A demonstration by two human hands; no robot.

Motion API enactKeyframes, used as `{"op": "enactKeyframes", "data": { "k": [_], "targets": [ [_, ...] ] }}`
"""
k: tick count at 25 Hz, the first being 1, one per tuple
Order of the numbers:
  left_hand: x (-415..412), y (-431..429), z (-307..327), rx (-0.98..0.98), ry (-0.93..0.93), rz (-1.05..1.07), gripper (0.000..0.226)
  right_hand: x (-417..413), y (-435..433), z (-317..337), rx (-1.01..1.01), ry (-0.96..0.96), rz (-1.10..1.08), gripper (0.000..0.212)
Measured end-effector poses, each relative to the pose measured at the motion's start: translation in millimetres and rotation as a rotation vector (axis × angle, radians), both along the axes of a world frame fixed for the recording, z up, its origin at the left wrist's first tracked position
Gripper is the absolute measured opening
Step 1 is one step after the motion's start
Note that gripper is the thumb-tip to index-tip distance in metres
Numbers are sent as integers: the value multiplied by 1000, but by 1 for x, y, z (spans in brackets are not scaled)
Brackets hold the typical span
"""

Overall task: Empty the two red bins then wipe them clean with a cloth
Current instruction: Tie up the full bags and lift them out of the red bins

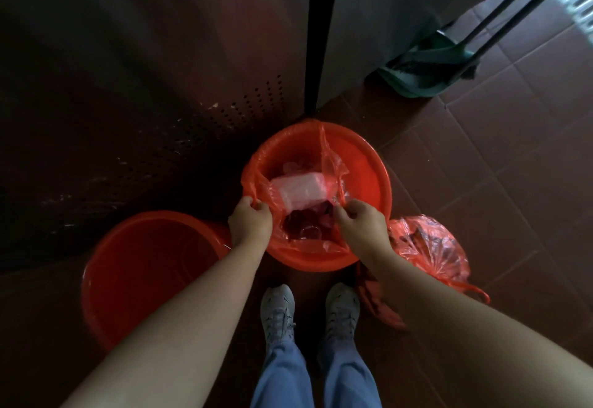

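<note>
Head view: left hand (249, 222) and right hand (362, 225) each pinch the liner (333, 164) edge in the far bin (372, 170); near bin (150, 266) stands beside it.

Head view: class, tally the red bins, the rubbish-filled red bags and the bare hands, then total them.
Round red plastic bins: 2 (left, right)
Thin red plastic bags holding rubbish: 2 (in bin, on floor)
Bare hands: 2 (left, right)
Total: 6
</note>
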State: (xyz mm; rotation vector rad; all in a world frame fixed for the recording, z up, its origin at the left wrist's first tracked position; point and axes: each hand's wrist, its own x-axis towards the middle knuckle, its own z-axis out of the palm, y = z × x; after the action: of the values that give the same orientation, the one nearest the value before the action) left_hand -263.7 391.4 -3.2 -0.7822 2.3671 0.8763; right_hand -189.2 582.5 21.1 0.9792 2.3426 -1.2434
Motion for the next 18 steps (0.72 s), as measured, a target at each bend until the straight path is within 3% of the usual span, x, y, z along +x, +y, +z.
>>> {"op": "enactKeyframes", "data": {
  "k": [2,5,9,12,14,18],
  "targets": [
    [-4,5,16,142,-54,125,37,-9,4,20,-76,6,-113,35],
    [-15,18,51,379,-72,169,16,-29,13,49,-174,-36,-233,25],
    [-34,38,111,525,-24,-11,15,-49,20,92,-262,-17,-216,24],
    [-40,48,146,622,-44,-71,27,-62,22,116,-357,41,-244,31],
    [-39,50,167,670,-95,-85,34,-66,20,131,-411,92,-194,35],
    [-33,45,201,842,-278,-67,20,-65,20,157,-381,140,98,64]
  ]
}}
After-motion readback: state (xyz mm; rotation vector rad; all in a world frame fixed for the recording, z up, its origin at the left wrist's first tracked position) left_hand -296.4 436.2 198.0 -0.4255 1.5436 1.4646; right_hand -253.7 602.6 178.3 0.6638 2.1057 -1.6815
